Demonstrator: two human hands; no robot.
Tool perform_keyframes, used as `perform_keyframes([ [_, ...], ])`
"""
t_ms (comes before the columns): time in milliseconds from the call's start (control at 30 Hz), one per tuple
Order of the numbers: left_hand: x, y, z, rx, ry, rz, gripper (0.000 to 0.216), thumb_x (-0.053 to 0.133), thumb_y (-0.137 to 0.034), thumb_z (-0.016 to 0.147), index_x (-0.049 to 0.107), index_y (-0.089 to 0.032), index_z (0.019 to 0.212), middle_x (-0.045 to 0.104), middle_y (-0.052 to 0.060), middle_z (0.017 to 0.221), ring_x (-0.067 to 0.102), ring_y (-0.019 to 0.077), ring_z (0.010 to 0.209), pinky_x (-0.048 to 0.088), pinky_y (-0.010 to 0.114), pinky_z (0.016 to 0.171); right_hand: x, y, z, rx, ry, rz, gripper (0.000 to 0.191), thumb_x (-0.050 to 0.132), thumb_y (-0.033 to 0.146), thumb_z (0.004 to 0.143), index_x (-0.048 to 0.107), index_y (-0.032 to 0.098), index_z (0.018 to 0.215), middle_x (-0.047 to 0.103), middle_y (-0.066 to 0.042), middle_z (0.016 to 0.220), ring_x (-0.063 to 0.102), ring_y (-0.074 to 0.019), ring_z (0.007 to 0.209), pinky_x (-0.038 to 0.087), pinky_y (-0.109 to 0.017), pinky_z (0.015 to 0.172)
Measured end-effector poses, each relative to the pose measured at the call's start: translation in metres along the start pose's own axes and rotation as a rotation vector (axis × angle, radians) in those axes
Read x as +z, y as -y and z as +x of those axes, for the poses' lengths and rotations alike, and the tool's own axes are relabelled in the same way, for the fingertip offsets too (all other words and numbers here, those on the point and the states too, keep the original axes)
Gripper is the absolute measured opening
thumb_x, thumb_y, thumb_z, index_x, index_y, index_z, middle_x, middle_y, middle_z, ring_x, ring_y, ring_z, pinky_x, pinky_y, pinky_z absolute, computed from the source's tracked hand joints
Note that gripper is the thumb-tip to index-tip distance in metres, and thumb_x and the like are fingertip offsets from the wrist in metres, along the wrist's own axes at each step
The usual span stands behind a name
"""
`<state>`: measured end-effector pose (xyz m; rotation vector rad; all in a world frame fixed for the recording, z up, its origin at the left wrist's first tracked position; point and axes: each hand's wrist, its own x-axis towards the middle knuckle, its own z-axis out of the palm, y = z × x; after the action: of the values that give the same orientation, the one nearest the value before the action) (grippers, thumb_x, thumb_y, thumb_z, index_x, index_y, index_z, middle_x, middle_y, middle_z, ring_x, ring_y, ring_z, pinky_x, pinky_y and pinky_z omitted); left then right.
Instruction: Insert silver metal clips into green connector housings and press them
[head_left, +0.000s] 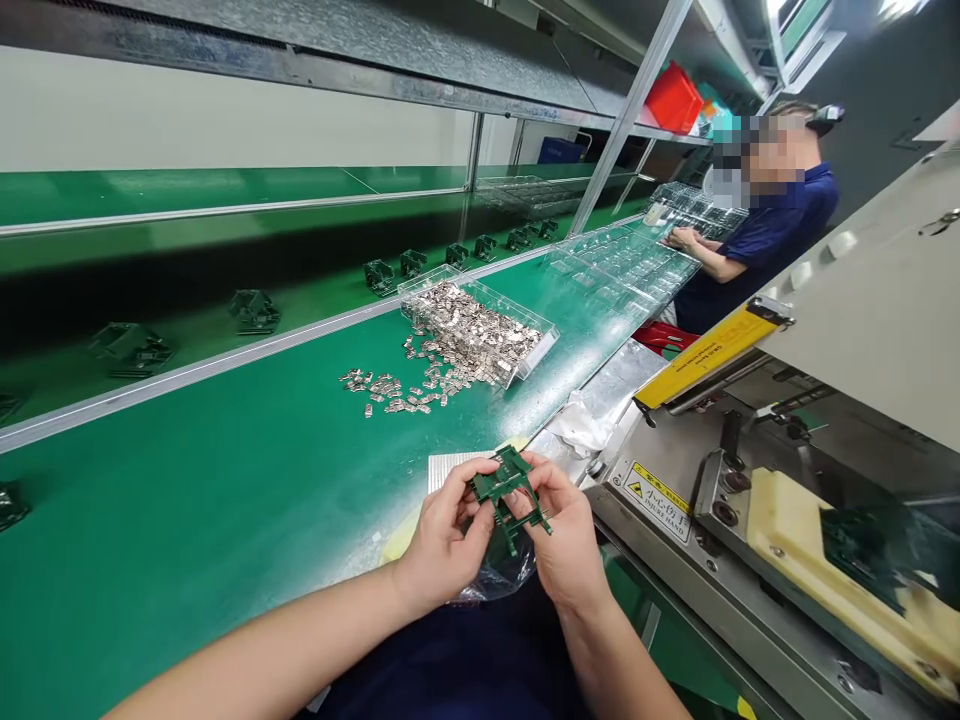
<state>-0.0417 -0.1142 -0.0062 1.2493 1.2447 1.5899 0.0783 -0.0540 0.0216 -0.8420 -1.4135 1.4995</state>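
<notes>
Between my two hands is a dark green plastic frame [507,480] with thin prongs pointing down toward me. My left hand [451,535] pinches its left side between thumb and fingers. On its right side, my right hand [564,530] grips the same part, the thumb lying across it. Beyond my hands stands a clear plastic tray [517,375] heaped with small metal pieces [480,320]. More loose metal pieces [405,395] are spilled on the green table in front of it. A clear plastic bag [499,580] lies under my hands.
Green frames [255,312] sit in a row on the conveyor belt [322,275] at the left. To the right is a machine with a warning label [658,500] and a yellow bar [709,355]. A co-worker [784,220] works at clear trays [611,265] farther along.
</notes>
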Motion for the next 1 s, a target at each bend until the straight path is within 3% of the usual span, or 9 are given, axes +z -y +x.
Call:
perform_keyframes([
  [167,0.009,-0.008,0.001,-0.022,0.015,-0.028,0.030,0.055,-0.026,0.089,0.050,-0.023,0.118,0.062,0.005,0.097,0.060,0.0118,0.073,0.051,0.021,0.064,-0.004,-0.001,-0.006,0.070,-0.012,0.305,0.030,0.077,0.024,0.075,0.047,0.022,0.076,0.059,0.002,0.088,0.059,-0.0145,0.083,0.048,-0.024,0.074],
  [267,0.018,-0.019,0.010,-0.059,0.063,-0.043,0.031,0.058,-0.028,0.087,0.051,-0.022,0.117,0.063,0.005,0.094,0.061,0.0129,0.072,0.053,0.023,0.065,-0.032,0.008,-0.010,-0.049,0.054,0.151,0.029,0.075,0.023,0.078,0.057,0.027,0.100,0.059,-0.003,0.119,0.057,-0.0193,0.107,0.048,-0.030,0.086],
  [367,0.033,-0.035,0.026,-0.075,0.311,0.006,0.031,0.056,-0.024,0.088,0.052,-0.022,0.119,0.066,0.006,0.092,0.063,0.0141,0.071,0.055,0.025,0.062,-0.077,0.027,-0.025,-0.251,0.082,-0.227,0.067,0.079,0.023,0.074,0.049,0.032,0.133,0.044,-0.006,0.145,0.041,-0.0274,0.131,0.040,-0.040,0.104],
  [467,0.061,-0.052,0.054,-0.027,0.694,0.056,0.046,0.056,-0.019,0.087,0.048,-0.024,0.132,0.069,0.005,0.089,0.065,0.0144,0.066,0.055,0.024,0.058,-0.125,0.051,-0.056,-0.382,0.033,-0.470,0.069,0.085,0.032,0.068,0.056,0.030,0.131,0.059,-0.009,0.129,0.050,-0.0324,0.124,0.038,-0.048,0.107],
  [567,0.116,-0.064,0.091,0.133,0.899,0.075,0.069,0.071,-0.022,0.077,0.042,-0.026,0.140,0.069,0.010,0.111,0.068,0.0228,0.098,0.058,0.034,0.080,-0.172,0.071,-0.092,-0.425,-0.365,-0.490,0.068,0.085,0.044,0.065,0.059,0.030,0.126,0.063,-0.010,0.119,0.058,-0.0353,0.113,0.047,-0.051,0.099],
  [700,0.220,-0.070,0.125,0.361,0.803,0.182,0.084,0.087,-0.033,0.055,0.052,-0.016,0.130,0.051,0.019,0.140,0.047,0.0351,0.130,0.040,0.050,0.108,-0.232,0.086,-0.127,-0.582,-1.145,-0.534,0.067,0.079,0.039,0.073,0.052,0.032,0.133,0.056,-0.010,0.131,0.047,-0.0384,0.127,0.036,-0.057,0.108],
  [800,0.272,-0.071,0.134,0.330,0.790,0.190,0.073,0.088,-0.030,0.051,0.061,-0.014,0.117,0.066,0.017,0.117,0.063,0.0330,0.108,0.050,0.048,0.096,-0.266,0.093,-0.127,-0.529,-1.183,-0.593,0.062,0.075,0.038,0.076,0.051,0.032,0.133,0.055,-0.010,0.131,0.044,-0.0375,0.130,0.034,-0.057,0.109],
  [900,0.260,-0.071,0.137,0.277,0.731,0.122,0.064,0.085,-0.031,0.057,0.062,-0.015,0.115,0.069,0.013,0.103,0.067,0.0252,0.091,0.056,0.040,0.084,-0.279,0.099,-0.108,-0.442,-0.992,-0.671,0.067,0.078,0.044,0.072,0.053,0.025,0.131,0.059,-0.012,0.127,0.052,-0.0353,0.122,0.042,-0.054,0.103],
  [1000,0.194,-0.066,0.135,0.195,0.734,0.026,0.059,0.081,-0.028,0.062,0.062,-0.017,0.117,0.069,0.008,0.097,0.067,0.0190,0.085,0.057,0.034,0.080,-0.280,0.109,-0.081,-0.266,-0.745,-0.859,0.068,0.080,0.051,0.065,0.059,0.023,0.124,0.065,-0.010,0.117,0.059,-0.0322,0.112,0.049,-0.047,0.094],
])
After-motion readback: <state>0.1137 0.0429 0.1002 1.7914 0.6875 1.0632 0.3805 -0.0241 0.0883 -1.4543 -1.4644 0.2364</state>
